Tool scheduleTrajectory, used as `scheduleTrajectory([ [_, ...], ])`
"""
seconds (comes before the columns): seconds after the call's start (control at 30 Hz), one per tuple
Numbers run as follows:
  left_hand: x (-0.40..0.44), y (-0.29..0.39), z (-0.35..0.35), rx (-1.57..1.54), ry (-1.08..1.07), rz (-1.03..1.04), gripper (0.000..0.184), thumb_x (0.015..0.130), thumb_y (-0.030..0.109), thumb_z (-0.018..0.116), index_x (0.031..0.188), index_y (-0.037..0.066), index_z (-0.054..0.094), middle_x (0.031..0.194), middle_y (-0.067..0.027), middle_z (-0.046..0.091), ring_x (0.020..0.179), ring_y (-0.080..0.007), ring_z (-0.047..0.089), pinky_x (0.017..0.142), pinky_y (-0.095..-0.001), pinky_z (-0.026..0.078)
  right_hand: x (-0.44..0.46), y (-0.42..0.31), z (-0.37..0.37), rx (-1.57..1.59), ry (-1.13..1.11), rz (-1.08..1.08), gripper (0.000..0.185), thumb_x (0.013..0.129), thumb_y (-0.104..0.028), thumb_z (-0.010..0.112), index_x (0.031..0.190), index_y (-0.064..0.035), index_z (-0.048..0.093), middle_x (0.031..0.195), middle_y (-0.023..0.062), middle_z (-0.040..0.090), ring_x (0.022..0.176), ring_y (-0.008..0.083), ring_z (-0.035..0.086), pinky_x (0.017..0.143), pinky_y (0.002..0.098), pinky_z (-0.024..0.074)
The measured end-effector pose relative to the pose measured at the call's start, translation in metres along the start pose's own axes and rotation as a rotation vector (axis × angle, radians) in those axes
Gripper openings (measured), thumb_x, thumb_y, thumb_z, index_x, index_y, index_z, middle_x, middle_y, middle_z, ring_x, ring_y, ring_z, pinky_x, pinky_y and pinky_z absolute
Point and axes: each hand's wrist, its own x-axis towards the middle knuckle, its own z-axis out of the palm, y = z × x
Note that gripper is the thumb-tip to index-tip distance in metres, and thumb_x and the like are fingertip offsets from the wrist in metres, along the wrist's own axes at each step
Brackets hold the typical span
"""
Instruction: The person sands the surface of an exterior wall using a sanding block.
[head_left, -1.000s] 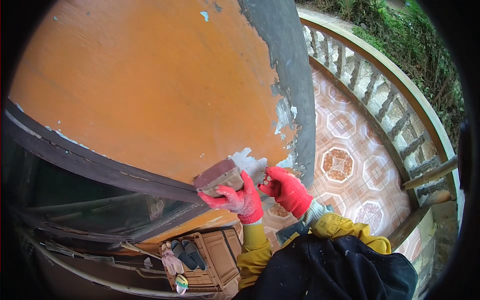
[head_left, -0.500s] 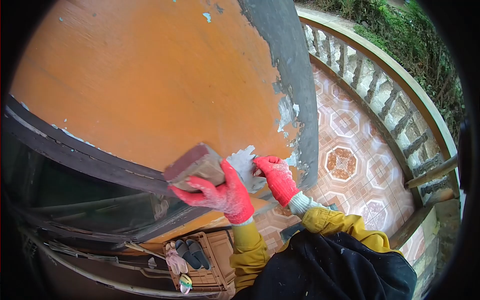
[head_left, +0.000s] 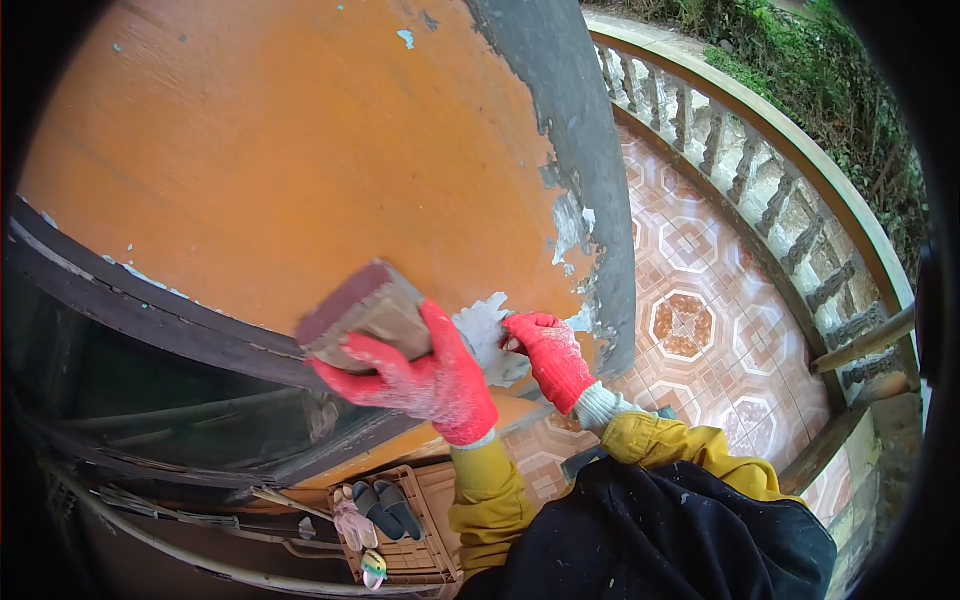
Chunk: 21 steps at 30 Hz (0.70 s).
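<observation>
My left hand [head_left: 425, 385], in a dusty red glove, grips a block wrapped in brown-red sheet [head_left: 365, 315], which looks like sandpaper. The block is at the lower part of the orange wall [head_left: 300, 170], near the dark window frame. To its right, my right hand [head_left: 550, 355], also red-gloved, has its fingers pinched together beside a bare whitish patch [head_left: 485, 335] on the wall. What those fingers hold, if anything, is hidden.
A curved balustrade [head_left: 770, 120] runs along the right, beside the patterned tile floor [head_left: 690, 320]. Below the window, a brown plastic crate [head_left: 430, 560] bears grey slippers [head_left: 388, 510] and pink ones [head_left: 352, 520]. Wooden poles rest at the right.
My left hand has moved left and slightly up along the wall with the block. My right hand has shifted a little left and up, to the whitish patch.
</observation>
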Motion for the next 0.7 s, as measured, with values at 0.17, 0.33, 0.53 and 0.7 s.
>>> scheduleTrajectory([
  [0.17,0.019,0.005,0.003,0.0,0.029,-0.055,0.093,0.086,0.028,0.077,0.159,0.026,0.021,0.157,-0.0278,0.018,0.139,-0.0478,0.03,0.106,-0.0575,0.036,0.001,0.006,0.001,0.047,-0.02,-0.077,0.029,0.085,-0.033,0.072,0.08,-0.0046,0.073,0.074,0.0014,0.065,0.069,0.0102,0.055,0.065,0.0271,0.0437],
  [0.33,-0.044,0.007,0.009,0.015,-0.024,0.038,0.1,0.082,0.033,0.081,0.159,0.026,0.018,0.154,-0.0297,0.022,0.139,-0.0502,0.03,0.105,-0.0596,0.037,-0.001,0.001,0.001,0.036,-0.008,-0.042,0.027,0.085,-0.032,0.072,0.079,-0.0057,0.072,0.074,0.0016,0.065,0.07,0.0102,0.055,0.066,0.0268,0.0435],
  [0.53,0.039,0.006,-0.002,-0.018,0.028,-0.119,0.085,0.089,0.028,0.074,0.158,0.021,0.026,0.156,-0.0257,0.021,0.141,-0.0429,0.031,0.109,-0.0513,0.038,0.001,0.006,0.001,0.005,0.01,-0.034,0.026,0.086,-0.03,0.072,0.078,-0.0057,0.072,0.073,0.0011,0.065,0.069,0.0099,0.055,0.065,0.0265,0.0427],
  [0.7,-0.026,0.001,0.008,0.042,0.03,0.071,0.093,0.087,0.03,0.077,0.159,0.022,0.02,0.156,-0.0256,0.019,0.141,-0.0463,0.031,0.106,-0.0541,0.039,0.006,0.015,0.003,0.081,0.037,-0.058,0.025,0.086,-0.03,0.072,0.078,-0.0052,0.072,0.072,0.0005,0.065,0.069,0.0097,0.056,0.065,0.0262,0.0427],
])
